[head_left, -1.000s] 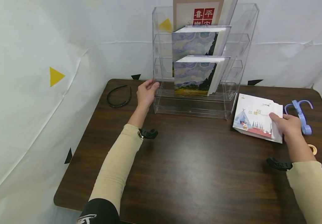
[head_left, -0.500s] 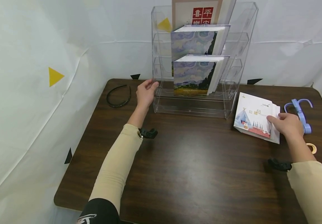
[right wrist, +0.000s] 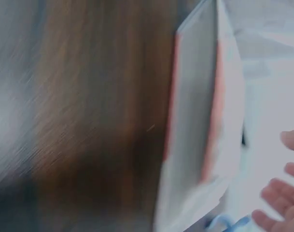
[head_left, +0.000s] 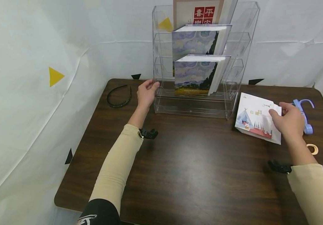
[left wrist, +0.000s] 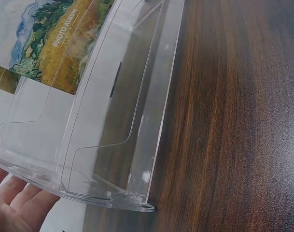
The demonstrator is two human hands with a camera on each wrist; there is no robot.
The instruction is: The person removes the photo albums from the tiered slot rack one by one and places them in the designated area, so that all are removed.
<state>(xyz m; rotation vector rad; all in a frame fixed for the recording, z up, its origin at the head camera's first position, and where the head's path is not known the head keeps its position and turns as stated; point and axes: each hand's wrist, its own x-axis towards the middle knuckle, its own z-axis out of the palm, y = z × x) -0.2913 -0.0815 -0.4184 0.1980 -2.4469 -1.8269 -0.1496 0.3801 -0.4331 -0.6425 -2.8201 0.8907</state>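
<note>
My left hand (head_left: 145, 95) pinches the left side panel of a clear acrylic display rack (head_left: 190, 113). In the left wrist view, several fingers (left wrist: 28, 200) lie on the outer side of that panel and the thumb shows at its edge. A white book or album (head_left: 252, 117), with a tent drawing on its cover, rests on the table right of the rack. My right hand (head_left: 290, 122) hovers at its right edge, fingers loosely spread. The right wrist view, though blurred, shows the fingers apart from the album (right wrist: 192, 111), holding nothing.
Two painted photo albums (head_left: 196, 75) and a beige book with red characters (head_left: 188, 14) stand in the rack's tiers. A black headband (head_left: 119, 105) lies left. A blue hook-shaped item (head_left: 308, 127) and a wooden ring (head_left: 314, 150) lie right, on the dark table (head_left: 178, 175).
My right hand has let go of the white album and its fingers have opened. Earlier the album shifted slightly left, and now it lies still. The left hand keeps its place on the rack.
</note>
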